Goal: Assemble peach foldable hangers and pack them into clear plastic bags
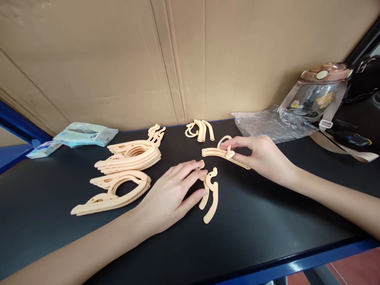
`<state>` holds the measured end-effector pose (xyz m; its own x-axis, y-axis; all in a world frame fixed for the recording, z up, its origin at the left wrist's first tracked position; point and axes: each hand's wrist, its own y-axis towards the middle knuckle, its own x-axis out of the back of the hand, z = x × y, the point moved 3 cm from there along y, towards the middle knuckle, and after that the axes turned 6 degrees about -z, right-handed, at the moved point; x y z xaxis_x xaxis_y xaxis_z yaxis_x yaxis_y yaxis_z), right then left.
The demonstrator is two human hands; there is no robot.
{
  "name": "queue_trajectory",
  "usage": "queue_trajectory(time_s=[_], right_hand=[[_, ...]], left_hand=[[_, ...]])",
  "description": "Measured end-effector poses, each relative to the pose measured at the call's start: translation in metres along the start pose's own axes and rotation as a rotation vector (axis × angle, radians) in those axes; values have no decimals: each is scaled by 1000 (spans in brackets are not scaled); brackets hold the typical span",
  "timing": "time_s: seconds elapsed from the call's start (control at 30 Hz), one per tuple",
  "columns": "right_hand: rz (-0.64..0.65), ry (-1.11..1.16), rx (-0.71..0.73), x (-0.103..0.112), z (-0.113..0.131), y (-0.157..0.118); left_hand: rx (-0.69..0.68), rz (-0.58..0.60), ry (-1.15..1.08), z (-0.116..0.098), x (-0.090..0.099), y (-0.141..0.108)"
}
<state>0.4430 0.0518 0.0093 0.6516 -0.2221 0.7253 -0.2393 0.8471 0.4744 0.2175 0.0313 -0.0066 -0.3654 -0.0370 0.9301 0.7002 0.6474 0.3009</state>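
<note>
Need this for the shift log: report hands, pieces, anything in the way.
Right hand gripping beige hanger pieces. Left hand at loose pieces on black tabletop. Clear plastic wrap beyond right hand, not between hands.

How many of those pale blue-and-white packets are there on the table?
2: a larger one at the back left of the black table, and a smaller one just to its left. Another could be hidden underneath them.

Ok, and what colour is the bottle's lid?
Brownish pink, a bit see-through; the lid shows best in the head view.
</note>
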Motion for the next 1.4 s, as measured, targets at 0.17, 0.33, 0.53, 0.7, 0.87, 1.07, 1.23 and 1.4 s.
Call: queue_trajectory(time_s=[0.17,0.33,0.53,0.7,0.87,1.07,1.23,1.4], right_hand=[[105,-203,13,-10,-8,0],[87,-248,138,-11,-4,-1],[118,-101,74,-13,3,-5],[91,-110,5,-15,3,-7],[24,25,-18,-8,12,-8],[74,301,-27,-11,40,-20],[162,487,-41,-18,45,-24],[167,647,-146,-13,40,-20]], left_hand=[[-14,41,-29,-2,-1,-1],[-37,25,-35,-3,0,0],[-42,33,-34,-3,0,-1],[-94,19,-39,-5,1,-1],[-135,-84,-71,-9,8,-2],[-112,-126,-102,-9,7,-4],[5,-150,-248,-5,10,-4],[183,-195,-490,0,11,-3]])
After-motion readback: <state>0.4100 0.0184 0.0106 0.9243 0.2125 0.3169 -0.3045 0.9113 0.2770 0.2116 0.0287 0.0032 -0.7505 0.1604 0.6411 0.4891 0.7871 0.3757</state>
